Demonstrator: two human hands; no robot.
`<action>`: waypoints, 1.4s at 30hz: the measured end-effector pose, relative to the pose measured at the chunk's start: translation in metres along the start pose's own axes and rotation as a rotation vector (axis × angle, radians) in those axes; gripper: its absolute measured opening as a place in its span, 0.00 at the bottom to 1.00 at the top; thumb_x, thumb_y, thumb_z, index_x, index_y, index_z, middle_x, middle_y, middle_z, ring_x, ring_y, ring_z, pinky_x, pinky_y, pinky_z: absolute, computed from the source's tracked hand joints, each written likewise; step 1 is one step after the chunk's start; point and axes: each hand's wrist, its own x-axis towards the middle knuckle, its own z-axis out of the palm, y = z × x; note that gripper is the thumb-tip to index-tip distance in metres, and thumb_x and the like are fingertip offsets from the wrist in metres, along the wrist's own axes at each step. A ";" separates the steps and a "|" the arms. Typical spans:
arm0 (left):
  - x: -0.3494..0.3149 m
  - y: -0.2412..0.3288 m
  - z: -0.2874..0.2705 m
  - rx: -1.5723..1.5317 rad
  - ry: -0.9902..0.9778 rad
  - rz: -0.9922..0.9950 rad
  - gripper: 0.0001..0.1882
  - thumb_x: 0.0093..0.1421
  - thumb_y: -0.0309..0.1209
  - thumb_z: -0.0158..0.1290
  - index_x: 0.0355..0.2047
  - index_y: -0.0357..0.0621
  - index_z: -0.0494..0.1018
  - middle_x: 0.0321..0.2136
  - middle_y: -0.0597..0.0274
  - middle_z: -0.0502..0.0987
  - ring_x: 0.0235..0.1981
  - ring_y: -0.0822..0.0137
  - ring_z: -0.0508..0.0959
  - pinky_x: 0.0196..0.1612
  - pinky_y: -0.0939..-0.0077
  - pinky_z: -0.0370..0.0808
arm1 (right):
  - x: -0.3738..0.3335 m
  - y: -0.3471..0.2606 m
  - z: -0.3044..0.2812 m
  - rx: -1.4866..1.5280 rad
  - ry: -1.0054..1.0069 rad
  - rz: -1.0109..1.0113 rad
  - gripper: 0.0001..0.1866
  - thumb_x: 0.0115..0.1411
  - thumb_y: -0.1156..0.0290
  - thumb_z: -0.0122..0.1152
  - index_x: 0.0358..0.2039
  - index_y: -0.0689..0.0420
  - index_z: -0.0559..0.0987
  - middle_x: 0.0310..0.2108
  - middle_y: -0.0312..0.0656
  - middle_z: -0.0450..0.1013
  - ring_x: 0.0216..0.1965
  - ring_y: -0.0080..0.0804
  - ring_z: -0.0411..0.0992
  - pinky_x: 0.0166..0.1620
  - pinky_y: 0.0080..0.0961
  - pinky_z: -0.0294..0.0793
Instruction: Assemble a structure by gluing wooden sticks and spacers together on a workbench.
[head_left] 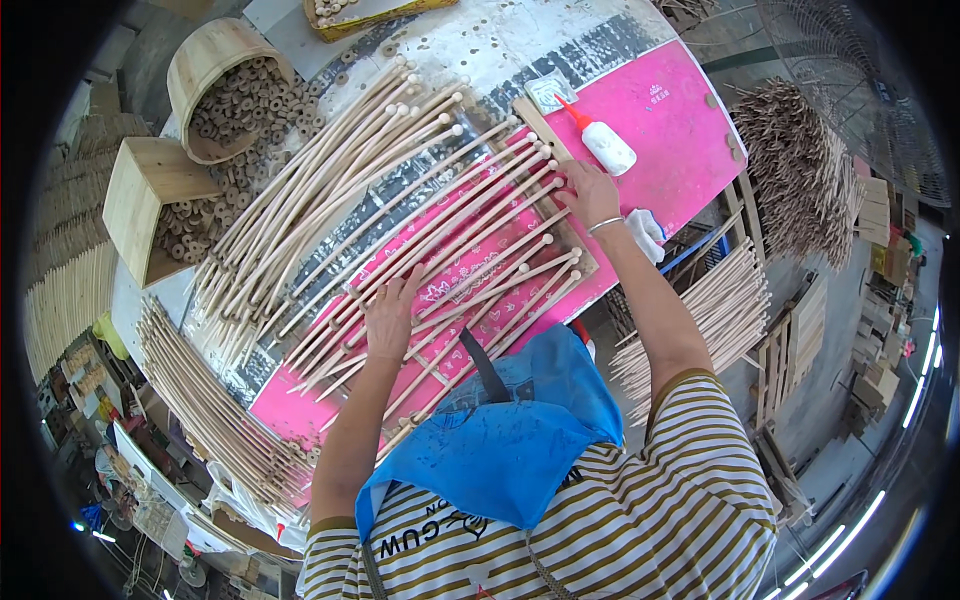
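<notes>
Head view: your left hand (390, 318) lies flat, fingers spread, on the wooden sticks (470, 250); your right hand (590, 192) presses open on their knobbed ends.

White squeeze glue bottle with red nozzle (607, 145) lies on the pink patterned table cover (680, 130). Round wooden tub (205, 60) and square wooden box (135, 195), both tipped, spill small brown wooden rings (230, 110). Blue plastic bag (510, 440) near the table edge. Metal fan grille (850, 60) far right.
</notes>
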 end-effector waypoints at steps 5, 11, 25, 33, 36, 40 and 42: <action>-0.002 -0.003 -0.001 0.017 0.008 0.002 0.39 0.52 0.23 0.56 0.66 0.63 0.64 0.36 0.66 0.70 0.39 0.64 0.75 0.49 0.60 0.74 | -0.006 -0.004 -0.003 0.028 0.004 -0.033 0.15 0.50 0.69 0.68 0.40 0.50 0.77 0.35 0.39 0.74 0.40 0.41 0.74 0.43 0.40 0.72; -0.002 -0.006 -0.007 0.005 -0.080 0.043 0.36 0.54 0.22 0.52 0.65 0.62 0.65 0.36 0.64 0.70 0.39 0.64 0.75 0.48 0.63 0.73 | -0.018 0.003 0.004 0.005 0.130 -0.065 0.09 0.53 0.70 0.65 0.36 0.52 0.76 0.31 0.38 0.74 0.37 0.41 0.74 0.41 0.39 0.71; -0.034 0.001 -0.020 -0.093 0.052 0.091 0.39 0.53 0.19 0.50 0.66 0.61 0.64 0.37 0.64 0.73 0.36 0.61 0.76 0.37 0.66 0.77 | -0.019 -0.006 0.006 0.049 0.129 -0.005 0.14 0.52 0.68 0.67 0.40 0.50 0.78 0.33 0.40 0.72 0.39 0.43 0.73 0.40 0.40 0.70; -0.054 0.004 -0.012 -0.155 -0.096 0.043 0.37 0.54 0.19 0.49 0.65 0.60 0.65 0.38 0.63 0.75 0.36 0.59 0.77 0.38 0.66 0.78 | 0.007 -0.005 0.008 -0.061 0.159 -0.034 0.08 0.52 0.66 0.66 0.34 0.47 0.77 0.31 0.36 0.72 0.37 0.37 0.74 0.40 0.38 0.68; -0.056 0.002 -0.012 -0.141 -0.070 0.103 0.37 0.54 0.19 0.49 0.65 0.60 0.65 0.36 0.61 0.74 0.35 0.59 0.77 0.37 0.65 0.77 | 0.011 -0.002 0.009 -0.081 0.182 -0.059 0.08 0.53 0.65 0.65 0.34 0.47 0.77 0.29 0.35 0.72 0.36 0.37 0.74 0.39 0.38 0.69; -0.058 0.005 -0.013 -0.103 -0.104 0.106 0.37 0.53 0.19 0.49 0.65 0.58 0.65 0.35 0.60 0.74 0.34 0.59 0.76 0.37 0.64 0.76 | 0.015 -0.001 0.008 -0.031 0.189 -0.070 0.08 0.56 0.65 0.64 0.35 0.48 0.77 0.24 0.35 0.70 0.30 0.37 0.73 0.38 0.37 0.71; -0.058 0.004 -0.012 -0.103 -0.113 0.082 0.36 0.53 0.20 0.49 0.64 0.56 0.66 0.35 0.59 0.74 0.34 0.59 0.76 0.38 0.63 0.76 | 0.016 -0.002 0.008 -0.030 0.175 -0.063 0.07 0.56 0.66 0.64 0.35 0.48 0.77 0.23 0.35 0.69 0.29 0.37 0.73 0.37 0.37 0.71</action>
